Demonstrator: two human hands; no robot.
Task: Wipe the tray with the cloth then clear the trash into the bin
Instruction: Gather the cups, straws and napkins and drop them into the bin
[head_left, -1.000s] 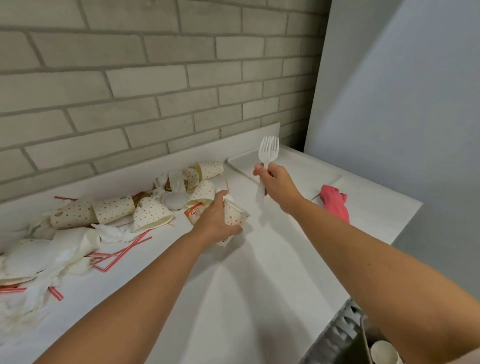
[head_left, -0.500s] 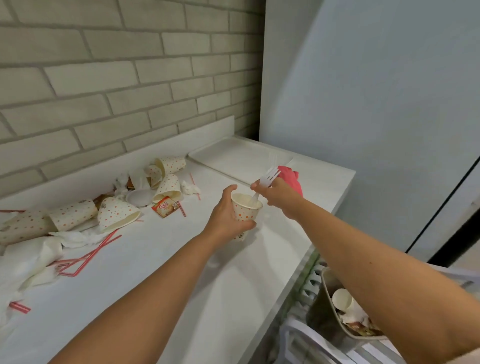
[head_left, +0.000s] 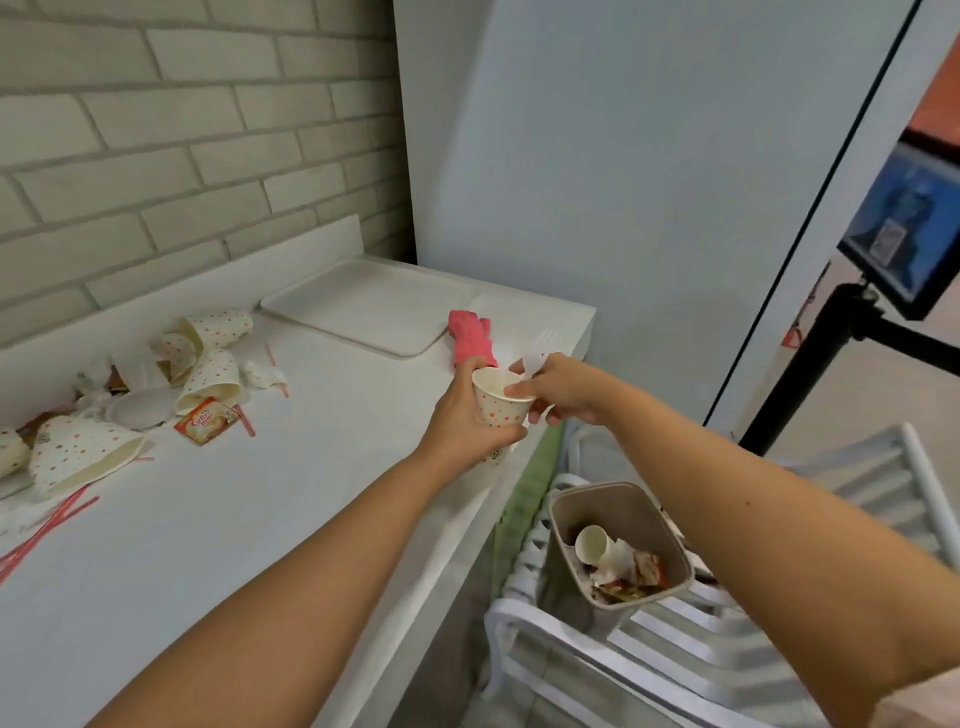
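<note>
My left hand (head_left: 462, 421) grips a dotted paper cup (head_left: 500, 404) upright near the counter's right edge. My right hand (head_left: 563, 387) holds a white plastic fork (head_left: 537, 353) against the cup's rim, its tines blurred and pointing up. A white tray (head_left: 363, 306) lies at the counter's far corner, with a pink cloth (head_left: 470, 338) beside its right end. The grey bin (head_left: 621, 545) stands on a white slatted chair below the counter edge, under my right forearm, with a cup and wrappers inside.
Several dotted cups (head_left: 208, 374), napkins, a lid, an orange sachet (head_left: 205, 422) and red straws (head_left: 47, 525) litter the counter's left side by the brick wall. A white slatted chair (head_left: 675, 649) holds the bin. A screen on a black stand (head_left: 904, 234) is at the right.
The view has swung right, revealing the bin. Both hands carried the cup and fork toward the counter's right edge, and the fork now rests lower, at the cup's rim.
</note>
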